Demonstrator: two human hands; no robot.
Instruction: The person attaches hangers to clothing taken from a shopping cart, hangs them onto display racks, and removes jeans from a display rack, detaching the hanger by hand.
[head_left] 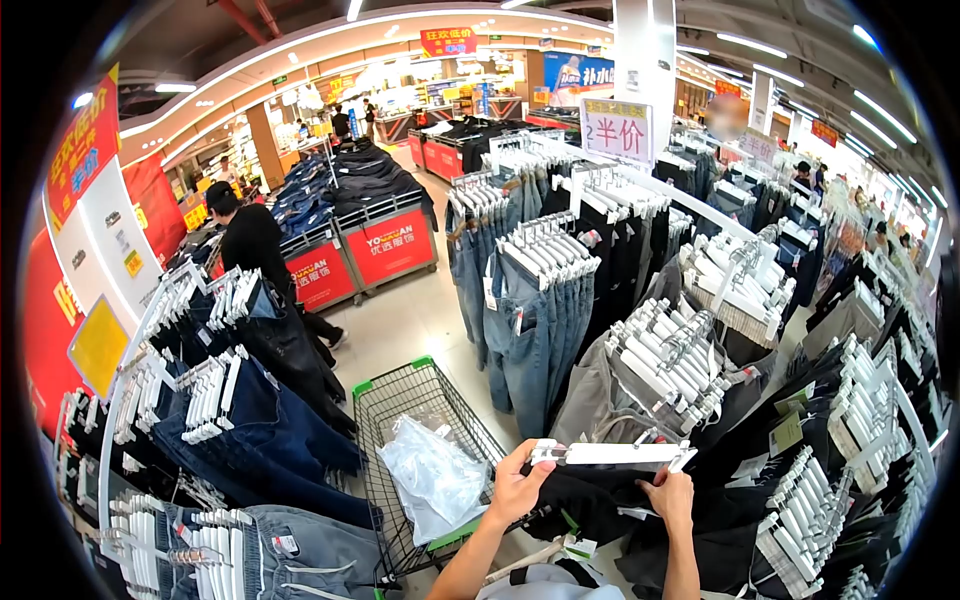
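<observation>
Head view: our left hand [515, 487] grips a long white plastic hanger [615, 455], our right hand [672, 493] pinches a black cloth garment [592, 498] beneath, apparently steadying both.

Plastic bag [430, 470] in cart [466, 408], left of hanger [615, 454]

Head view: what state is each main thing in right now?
White hanger, held, nearly level
Left hand, closed on the hanger's left end
Right hand, at the hanger's right end, grip partly hidden
Black garment, below the hanger, attachment unclear
Cart, loaded
Plastic bag, crumpled, in the cart
Blue jeans, hanging
</observation>
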